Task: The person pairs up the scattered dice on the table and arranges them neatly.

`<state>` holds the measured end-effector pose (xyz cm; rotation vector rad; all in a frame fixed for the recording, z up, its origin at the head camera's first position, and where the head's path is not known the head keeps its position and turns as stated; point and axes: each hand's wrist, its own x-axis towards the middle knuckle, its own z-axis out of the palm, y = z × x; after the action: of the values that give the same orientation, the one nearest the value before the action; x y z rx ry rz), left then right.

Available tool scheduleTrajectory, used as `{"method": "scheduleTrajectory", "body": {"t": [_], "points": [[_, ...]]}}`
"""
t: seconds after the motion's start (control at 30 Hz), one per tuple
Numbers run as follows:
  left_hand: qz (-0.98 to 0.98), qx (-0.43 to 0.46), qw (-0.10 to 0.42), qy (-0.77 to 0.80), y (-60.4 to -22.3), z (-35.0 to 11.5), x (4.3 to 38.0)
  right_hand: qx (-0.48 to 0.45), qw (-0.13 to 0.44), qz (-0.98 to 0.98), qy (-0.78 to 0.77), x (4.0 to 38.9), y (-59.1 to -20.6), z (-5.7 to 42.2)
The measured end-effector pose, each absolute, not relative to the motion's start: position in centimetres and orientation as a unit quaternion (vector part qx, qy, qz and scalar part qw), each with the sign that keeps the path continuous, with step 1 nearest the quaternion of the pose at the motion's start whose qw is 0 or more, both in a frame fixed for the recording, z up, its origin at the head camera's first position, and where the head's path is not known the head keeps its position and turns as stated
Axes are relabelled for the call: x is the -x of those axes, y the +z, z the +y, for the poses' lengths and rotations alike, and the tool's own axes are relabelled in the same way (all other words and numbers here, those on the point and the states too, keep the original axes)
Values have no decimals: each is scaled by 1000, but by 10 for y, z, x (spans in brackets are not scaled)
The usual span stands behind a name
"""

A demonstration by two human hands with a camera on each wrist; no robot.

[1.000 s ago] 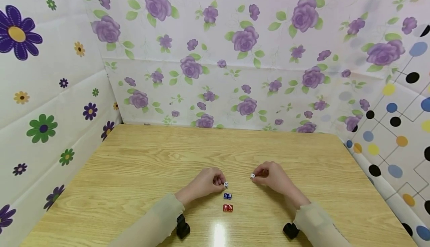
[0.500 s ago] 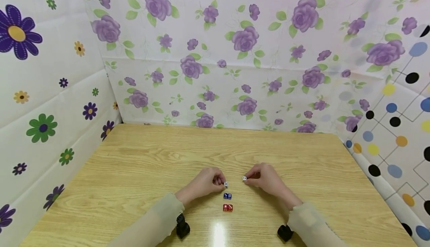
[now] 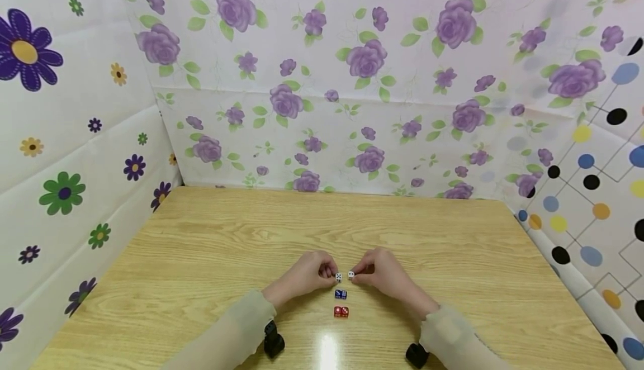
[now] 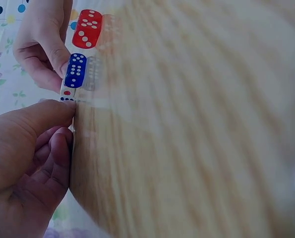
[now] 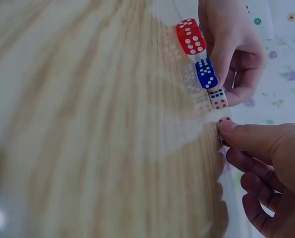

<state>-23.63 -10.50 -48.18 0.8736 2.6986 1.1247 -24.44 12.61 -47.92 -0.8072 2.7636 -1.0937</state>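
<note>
Between thumb and fingertips, my left hand (image 3: 310, 271) pinches a white die (image 3: 339, 276) at the table's middle. My right hand (image 3: 384, 273) pinches a second white die (image 3: 351, 275) just to its right. A narrow gap separates the two dice, which also shows in the right wrist view between the left hand's white die (image 5: 218, 99) and the right thumb. Closer to me lies a pair of blue dice (image 3: 341, 294) side by side. Nearer still sits a pair of red dice (image 3: 341, 312), also side by side. Fingertips partly cover both white dice.
The wooden table (image 3: 241, 230) has a glossy top with a bright reflection near its front. A flowered cloth wall (image 3: 322, 118) rises behind it, with patterned cloth along both sides. Black wrist cameras hang below both sleeves.
My right hand has moved left and slightly toward me, carrying its white die close to the other one. The left hand and the coloured dice have stayed in place.
</note>
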Motion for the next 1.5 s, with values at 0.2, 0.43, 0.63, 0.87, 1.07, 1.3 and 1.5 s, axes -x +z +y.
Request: {"method": "scheduleTrajectory", "body": {"t": [0.2,0.43,0.63,0.87,1.07,1.3,1.5], "points": [[882,-287,51,370,-481,-105,236,265,30,902,-340,244,-481,118],[882,-286,52,371,-481,-105,236,268,37,901,-338,243,-480,115],[882,-286,50,371,-482,-105,236,271,44,896,-348,241,-479,115],[882,-288,47,370,-483,-105,237,277,50,888,-362,242,-481,115],[884,-287,44,367,-482,-106,237,275,51,886,-369,242,-481,115],[885,-288,44,362,-481,-105,236,276,49,884,-374,241,-482,115],[887,-289,41,358,-481,-105,236,275,55,880,-382,240,-482,115]]}}
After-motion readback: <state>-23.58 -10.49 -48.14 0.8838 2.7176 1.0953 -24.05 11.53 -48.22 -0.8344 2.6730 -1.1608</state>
